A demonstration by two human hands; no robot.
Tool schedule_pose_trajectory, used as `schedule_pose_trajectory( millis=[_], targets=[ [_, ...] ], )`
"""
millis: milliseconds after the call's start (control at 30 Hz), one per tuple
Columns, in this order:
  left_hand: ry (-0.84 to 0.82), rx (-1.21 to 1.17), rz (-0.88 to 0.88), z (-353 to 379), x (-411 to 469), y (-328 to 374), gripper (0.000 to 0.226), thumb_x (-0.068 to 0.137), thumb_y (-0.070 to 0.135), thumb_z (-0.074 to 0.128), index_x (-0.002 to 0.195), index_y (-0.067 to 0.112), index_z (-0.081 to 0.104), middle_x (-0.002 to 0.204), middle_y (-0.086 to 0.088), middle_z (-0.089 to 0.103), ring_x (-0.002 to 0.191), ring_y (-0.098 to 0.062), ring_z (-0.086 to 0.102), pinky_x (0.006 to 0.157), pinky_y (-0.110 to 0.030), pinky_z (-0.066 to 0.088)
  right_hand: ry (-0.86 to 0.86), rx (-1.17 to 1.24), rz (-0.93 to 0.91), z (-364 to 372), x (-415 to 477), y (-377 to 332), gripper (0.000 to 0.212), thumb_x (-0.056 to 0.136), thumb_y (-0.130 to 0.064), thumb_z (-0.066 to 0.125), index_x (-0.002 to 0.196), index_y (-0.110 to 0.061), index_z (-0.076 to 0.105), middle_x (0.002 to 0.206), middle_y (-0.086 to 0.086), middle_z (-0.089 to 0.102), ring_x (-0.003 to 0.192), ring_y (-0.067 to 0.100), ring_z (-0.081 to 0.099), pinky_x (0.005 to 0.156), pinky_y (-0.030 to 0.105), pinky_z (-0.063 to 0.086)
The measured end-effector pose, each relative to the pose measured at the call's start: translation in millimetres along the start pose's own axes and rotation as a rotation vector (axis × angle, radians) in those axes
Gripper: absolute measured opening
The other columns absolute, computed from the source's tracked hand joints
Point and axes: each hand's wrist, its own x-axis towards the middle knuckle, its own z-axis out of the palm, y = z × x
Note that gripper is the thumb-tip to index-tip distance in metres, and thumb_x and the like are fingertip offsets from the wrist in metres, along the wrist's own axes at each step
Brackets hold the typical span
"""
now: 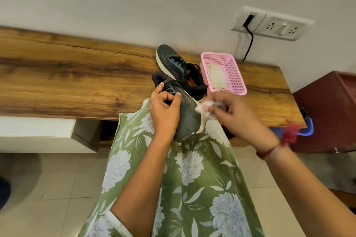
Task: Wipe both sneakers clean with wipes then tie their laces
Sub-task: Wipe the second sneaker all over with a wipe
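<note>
1. My left hand (pixel 165 111) grips the first sneaker (pixel 187 121) at its laced upper, with thumb and fingers curled round the lace area. The sneaker is held in the air over my green floral garment (pixel 192 179), just in front of the near edge of the wooden table (pixel 77 75).
2. Orientation of the first sneaker: the long axis runs from far to near. The collar end lies toward the table and the toe points back at me and downward. The shoe is rolled on its side, so the pale sole edge faces right.
3. My right hand (pixel 237 113) pinches a crumpled white wipe (pixel 204 108) between bent fingers. The wipe touches the sole edge of the first sneaker. This hand is motion-blurred, so finer finger detail cannot be read. A red thread (pixel 267 152) circles its wrist.
4. The second sneaker (pixel 173 61) rests on the table, just beyond the first. Its toe points away toward the wall and to the left; its open collar lies beside the pink basket (pixel 237 75).
5. The basket stands on the table and contains white wipes (pixel 216 76).
6. A socket panel (pixel 273 25) is on the wall above the basket, and a black cable (pixel 249 44) hangs from it.
</note>
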Motion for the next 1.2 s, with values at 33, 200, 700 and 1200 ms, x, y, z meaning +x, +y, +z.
schedule_pose_trajectory(
  millis=[33,200,700,1200],
  targets=[
    [-0.002,0.0,0.005,-1,0,1,0.029,0.085,0.012,0.068,0.059,0.009,0.055,0.138,-0.002,0.053,0.107,0.011,0.045,0.074,0.009,0.024,0.081,-0.032,0.012,-2,9,4,0.015,0.089,-0.014,0.063,0.096,-0.026,0.068,0.095,-0.014,0.06,0.084,-0.006,0.052,0.073,0.003,0.038],
    [-0.007,-0.047,0.048,-1,-6,5,0.024,0.087,0.007,0.067,0.065,0.002,0.057,0.137,-0.005,0.05,0.079,0.033,0.043,0.069,0.006,0.029,-0.053,-0.241,-0.057,25,21,11,0.023,0.087,0.0,0.057,0.1,-0.014,0.069,0.101,0.001,0.064,0.094,0.016,0.057,0.082,0.024,0.04],
    [0.038,-0.069,0.071,0,3,-4,0.033,0.085,0.01,0.069,0.058,0.015,0.051,0.14,0.001,0.043,0.122,-0.003,0.04,0.091,-0.009,0.027,0.006,-0.13,-0.166,7,24,14,0.025,0.085,0.003,0.058,0.095,-0.017,0.069,0.097,-0.002,0.067,0.089,0.017,0.061,0.082,0.039,0.049],
    [-0.024,-0.118,0.074,1,-2,-1,0.034,0.087,0.008,0.067,0.059,0.016,0.05,0.154,-0.003,0.027,0.137,-0.016,0.036,0.097,-0.007,0.029,-0.159,-0.097,-0.37,20,-14,14,0.034,0.084,-0.007,0.041,0.098,-0.022,0.067,0.095,-0.008,0.067,0.091,0.013,0.062,0.081,0.033,0.051]
  ],
)
